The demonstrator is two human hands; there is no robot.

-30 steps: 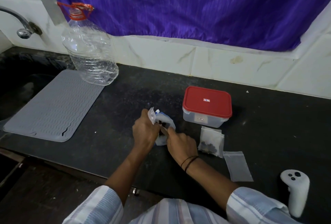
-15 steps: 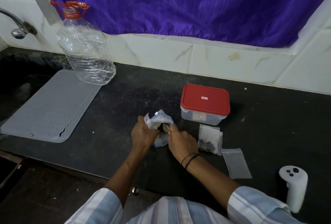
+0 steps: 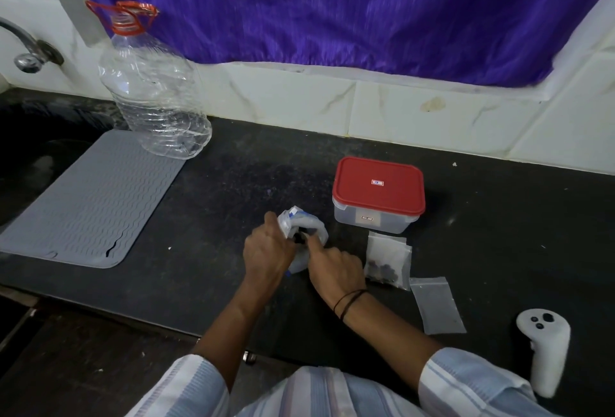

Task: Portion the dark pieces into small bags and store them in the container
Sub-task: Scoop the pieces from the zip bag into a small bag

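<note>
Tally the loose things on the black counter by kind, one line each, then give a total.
Plastic bags: 3 (crumpled bag in the hands, filled bag, empty bag)
Red-lidded container: 1
Clear bottle: 1
Grey mat: 1
White controller: 1
Total: 7

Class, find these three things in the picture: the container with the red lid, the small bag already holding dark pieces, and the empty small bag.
Container (image 3: 378,185), head view, middle of its red lid.
Filled small bag (image 3: 387,258), head view, its clear middle above the dark pieces.
Empty small bag (image 3: 436,306), head view, centre of the flat plastic.
</note>
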